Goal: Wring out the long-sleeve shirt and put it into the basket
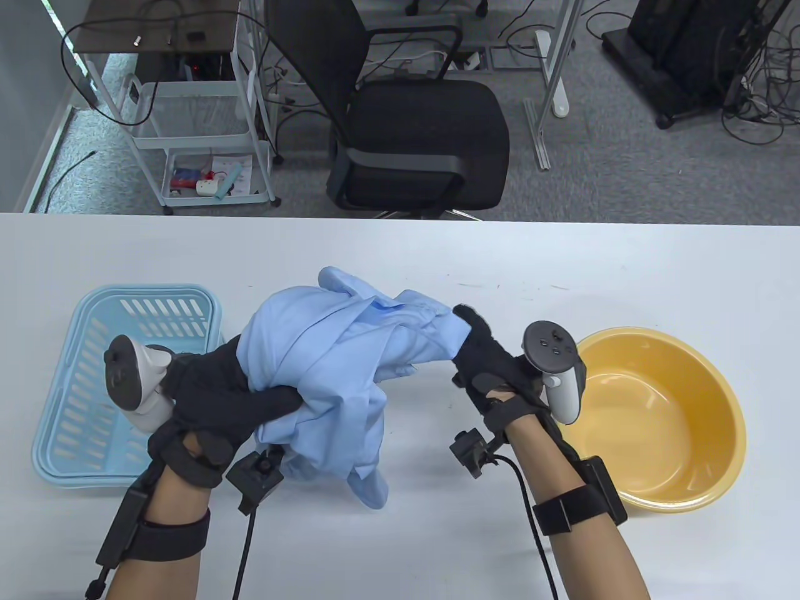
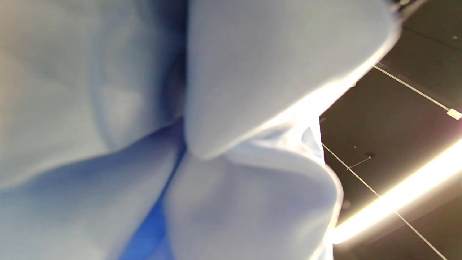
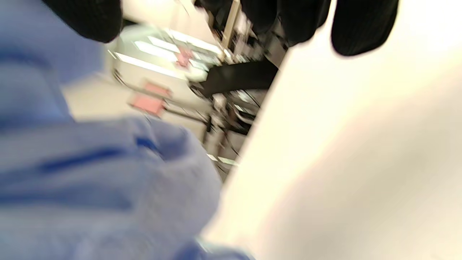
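Note:
A light blue long-sleeve shirt [image 1: 337,362] is bunched up between both hands above the white table [image 1: 400,250]. My left hand [image 1: 250,394] grips its left part, fingers curled round the cloth. At the shirt's right end my right hand [image 1: 478,350] holds the fabric. A loose end hangs down to the table near the front. Shirt cloth [image 2: 144,126] fills the left wrist view. In the blurred right wrist view the shirt [image 3: 90,180] lies lower left, with dark fingertips [image 3: 361,29] at the top. The light blue slotted basket [image 1: 75,375] sits at the left, partly behind my left hand.
A yellow basin [image 1: 700,462] stands at the right, just beside my right wrist. Beyond the table's far edge are a black office chair [image 1: 419,125], a white cart [image 1: 200,125] and cables on the floor.

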The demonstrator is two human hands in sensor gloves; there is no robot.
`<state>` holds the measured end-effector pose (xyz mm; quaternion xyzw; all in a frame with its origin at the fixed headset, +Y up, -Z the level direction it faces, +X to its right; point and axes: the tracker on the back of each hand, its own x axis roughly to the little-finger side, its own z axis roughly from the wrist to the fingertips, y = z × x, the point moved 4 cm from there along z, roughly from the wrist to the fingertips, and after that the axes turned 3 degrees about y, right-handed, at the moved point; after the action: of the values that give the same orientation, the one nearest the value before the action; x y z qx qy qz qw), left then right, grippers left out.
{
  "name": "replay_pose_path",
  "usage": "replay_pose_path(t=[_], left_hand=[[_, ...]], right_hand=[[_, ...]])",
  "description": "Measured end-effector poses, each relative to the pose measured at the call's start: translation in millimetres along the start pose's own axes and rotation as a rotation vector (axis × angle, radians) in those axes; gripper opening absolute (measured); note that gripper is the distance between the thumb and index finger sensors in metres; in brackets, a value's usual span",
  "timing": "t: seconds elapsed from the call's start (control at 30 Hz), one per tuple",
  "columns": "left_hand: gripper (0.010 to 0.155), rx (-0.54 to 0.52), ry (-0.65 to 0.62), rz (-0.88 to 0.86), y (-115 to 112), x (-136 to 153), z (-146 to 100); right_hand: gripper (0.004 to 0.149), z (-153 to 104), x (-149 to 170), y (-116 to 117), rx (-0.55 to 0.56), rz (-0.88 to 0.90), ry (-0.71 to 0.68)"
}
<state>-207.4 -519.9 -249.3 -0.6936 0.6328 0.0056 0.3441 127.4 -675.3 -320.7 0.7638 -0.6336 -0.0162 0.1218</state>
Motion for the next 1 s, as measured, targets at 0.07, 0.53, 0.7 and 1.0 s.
replay_pose_path(t=[0.07, 0.53, 0.7, 1.0], left_hand=[[0.056, 0.019, 0.015, -0.042, 1.1, -1.8, 3.5], [0.056, 0.105, 0.074, -0.154, -9.5, 3.1, 14.5], [0.056, 0.161, 0.118, -0.181, -27.6, 13.8, 27.9], [0.052, 0.042, 0.088, -0.082, -36.6, 21.6, 42.9]], right_hand=[[0.098, -4.7, -19.5, -6.7, -0.018, 0.117, -0.122], [0.098, -26.5, -68.9, -44.2, -0.143, 0.384, -0.508], [0.121, -33.3, -82.5, 9.6, -0.397, 0.068, -0.543], [0.141, -49.7, -70.8, 73.0, -0.742, -0.041, -0.513]])
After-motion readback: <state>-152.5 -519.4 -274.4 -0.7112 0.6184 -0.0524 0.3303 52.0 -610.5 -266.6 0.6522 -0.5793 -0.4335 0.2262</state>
